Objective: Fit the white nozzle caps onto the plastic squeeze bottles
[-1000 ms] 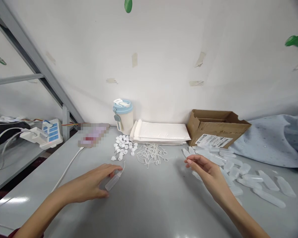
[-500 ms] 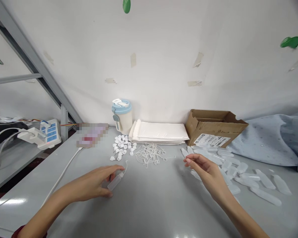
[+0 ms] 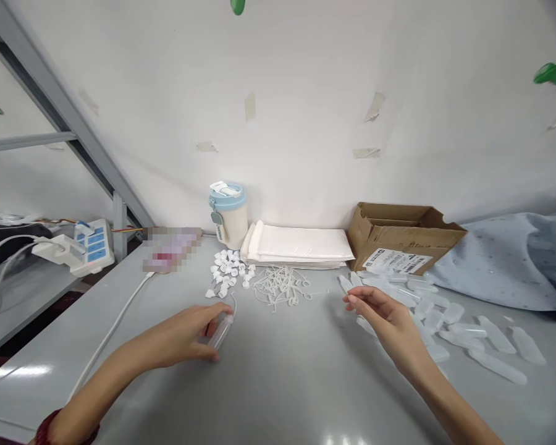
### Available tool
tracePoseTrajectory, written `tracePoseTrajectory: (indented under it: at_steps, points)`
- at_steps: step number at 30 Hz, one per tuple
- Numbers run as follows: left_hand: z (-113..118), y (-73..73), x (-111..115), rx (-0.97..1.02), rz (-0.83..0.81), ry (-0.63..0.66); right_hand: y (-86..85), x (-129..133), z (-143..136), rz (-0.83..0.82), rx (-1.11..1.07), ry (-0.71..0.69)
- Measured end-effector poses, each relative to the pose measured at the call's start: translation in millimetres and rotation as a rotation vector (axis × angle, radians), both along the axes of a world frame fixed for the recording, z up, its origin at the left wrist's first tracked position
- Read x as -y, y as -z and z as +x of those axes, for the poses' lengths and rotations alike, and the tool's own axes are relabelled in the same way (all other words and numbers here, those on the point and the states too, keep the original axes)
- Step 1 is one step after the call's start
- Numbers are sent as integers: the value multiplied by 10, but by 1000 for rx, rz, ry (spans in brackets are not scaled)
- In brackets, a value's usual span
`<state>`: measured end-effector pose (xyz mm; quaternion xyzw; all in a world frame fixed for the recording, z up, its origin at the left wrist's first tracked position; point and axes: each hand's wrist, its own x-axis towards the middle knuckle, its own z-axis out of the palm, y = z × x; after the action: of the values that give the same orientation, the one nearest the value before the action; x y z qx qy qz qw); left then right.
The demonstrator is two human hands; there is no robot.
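A small translucent bottle [image 3: 220,332] with a thin white tube [image 3: 234,304] at its top lies between the thumb and fingers of my left hand [image 3: 180,335]. The fingers curve round it, thumb at its lower end. My right hand [image 3: 384,318] hovers at the left edge of a heap of translucent bottles [image 3: 463,330]. Its thumb and index fingertips are pressed together; what they hold, if anything, is too small to name. White caps [image 3: 227,267] and a tangle of thin white tubes [image 3: 282,285] lie beyond my hands.
Behind stand a blue-lidded cup [image 3: 231,216], a stack of white packets [image 3: 306,244] and an open cardboard box [image 3: 408,238]. Pale blue cloth [image 3: 495,266] lies at right. A blurred phone-like item [image 3: 171,249], its white cable [image 3: 115,327] and a power strip [image 3: 92,247] are at left.
The small bottle and my left hand have shifted slightly right, and the bottle stands more steeply in view. My right hand keeps nearly the same place. The view has tilted a little.
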<state>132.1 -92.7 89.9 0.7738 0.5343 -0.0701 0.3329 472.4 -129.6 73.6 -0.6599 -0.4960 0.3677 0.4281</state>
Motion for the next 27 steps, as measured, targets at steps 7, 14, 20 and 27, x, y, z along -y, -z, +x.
tracePoseTrajectory:
  at_steps: [7, 14, 20, 27]
  points:
    - [14, 20, -25, 0, 18, -16, -12, -23, 33, 27, -1, 20]
    - [12, 24, -15, -9, 16, -22, -33, -33, 85, 42, -10, 38]
    - [-19, 48, -31, -21, 12, -43, -59, -58, 155, 69, 42, 42]
    - [-77, 69, -24, -36, 7, -70, -41, -68, 258, 85, 118, 50]
